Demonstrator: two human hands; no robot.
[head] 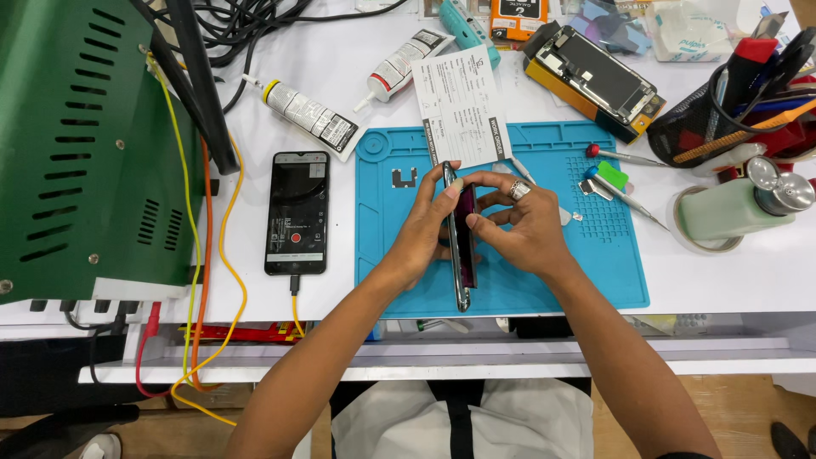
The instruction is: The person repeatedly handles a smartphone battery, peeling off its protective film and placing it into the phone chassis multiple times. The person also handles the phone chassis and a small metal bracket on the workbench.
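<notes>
Both hands hold a dark smartphone point(460, 272) on its long edge above the blue silicone work mat point(595, 272). My left hand point(422, 225) wraps the phone's left side, fingertips on its top end. From the right, my right hand point(520, 225), with a ring on one finger, pinches the phone. Its thumb and fingers press on the dark purple panel point(467, 204) beside the metal frame. The phone's lower end points toward me.
A second phone point(297, 212) lies screen-up, plugged in, left of the mat. A green machine point(76, 144) stands far left with yellow and orange wires. Glue tubes point(310, 119), a paper form point(463, 106), another phone on an orange box point(592, 76), screwdrivers point(625, 191), a tool holder point(731, 102) and a dispenser bottle point(739, 204) surround the mat.
</notes>
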